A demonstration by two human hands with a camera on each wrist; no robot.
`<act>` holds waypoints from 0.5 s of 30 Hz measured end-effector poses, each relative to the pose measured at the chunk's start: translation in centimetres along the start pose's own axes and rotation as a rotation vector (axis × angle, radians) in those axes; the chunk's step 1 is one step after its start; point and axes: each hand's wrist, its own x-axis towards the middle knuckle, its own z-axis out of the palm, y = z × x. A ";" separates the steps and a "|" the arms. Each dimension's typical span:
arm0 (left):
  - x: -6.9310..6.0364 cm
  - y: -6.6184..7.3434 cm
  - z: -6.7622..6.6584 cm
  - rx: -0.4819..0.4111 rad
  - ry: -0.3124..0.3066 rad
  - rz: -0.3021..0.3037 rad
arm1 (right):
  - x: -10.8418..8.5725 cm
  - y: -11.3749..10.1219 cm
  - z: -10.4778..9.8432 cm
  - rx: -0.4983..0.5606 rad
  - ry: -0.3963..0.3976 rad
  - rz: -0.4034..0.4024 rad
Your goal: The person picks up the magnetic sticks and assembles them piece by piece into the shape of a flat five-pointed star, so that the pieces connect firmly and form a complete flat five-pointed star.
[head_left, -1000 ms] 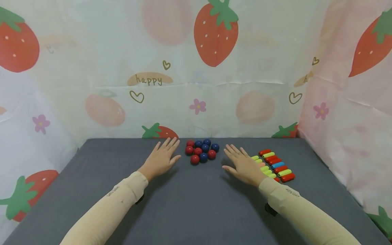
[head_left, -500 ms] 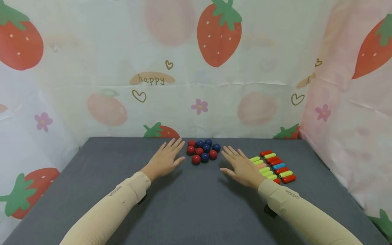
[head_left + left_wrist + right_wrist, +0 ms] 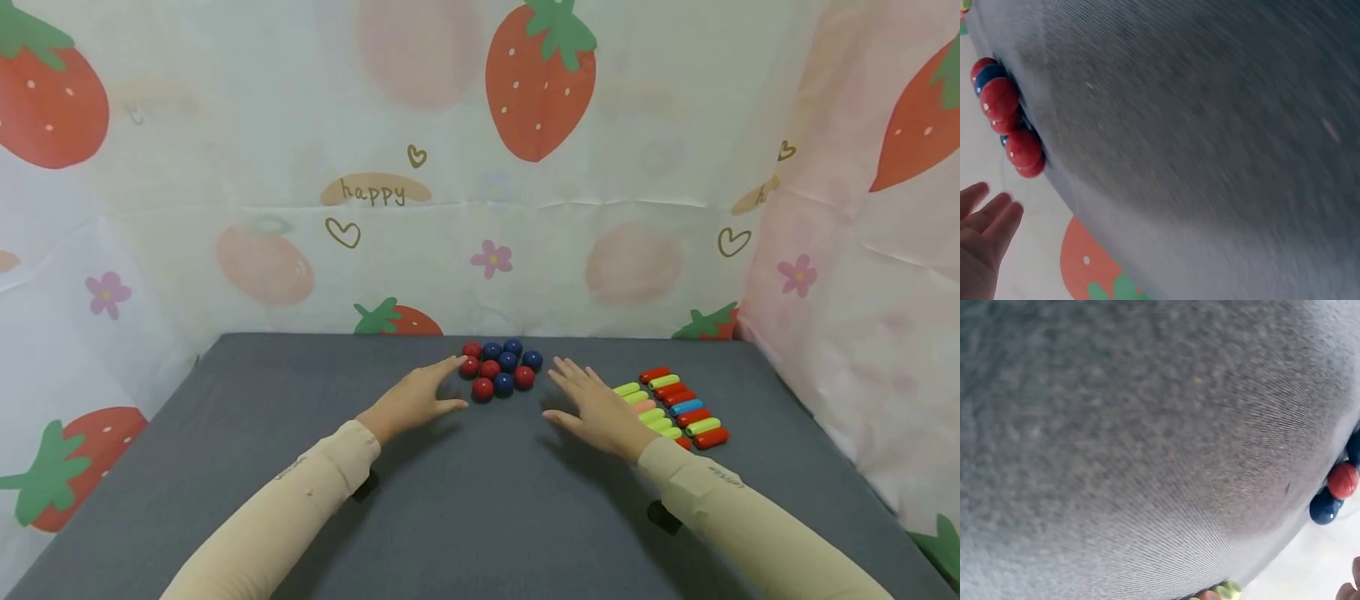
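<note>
My left hand (image 3: 416,402) hovers over the table just left of a cluster of balls, with its fingers extended and its thumb apart. From the head, its fingertips overlap the edge of a red ball (image 3: 482,389) group; in the left wrist view a gap separates the fingers (image 3: 999,219) from the red balls (image 3: 1024,149). Several dark blue balls (image 3: 504,384) lie mixed among the red ones. To the cluster's right, my right hand (image 3: 600,417) is held above the table, fingers spread and holding nothing. It partly hides a row of small yellow-green cylinders (image 3: 650,418).
A second row of short cylinders, mostly red (image 3: 711,437) with a blue one (image 3: 687,407), lies at the right. Dark grey cloth covers the table (image 3: 480,500). Strawberry-print curtains (image 3: 540,183) stand behind and at both sides.
My left hand has moved right toward the balls and turned, so its fingers now point more to the right. My right hand stays nearly in place. The head view shifts slightly.
</note>
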 end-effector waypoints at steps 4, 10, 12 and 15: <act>0.4 0.3 0.5 -0.119 0.021 -0.068 | -0.2 0.2 -0.5 0.108 -0.007 0.055; 0.9 0.8 0.9 -0.296 0.047 -0.217 | -0.5 0.8 -1.2 0.243 0.024 0.119; 1.0 0.9 1.1 -0.330 0.053 -0.237 | -0.6 1.1 -1.4 0.274 0.036 0.145; 1.3 1.1 1.3 -0.363 0.062 -0.249 | -0.7 1.8 -1.7 0.318 0.057 0.185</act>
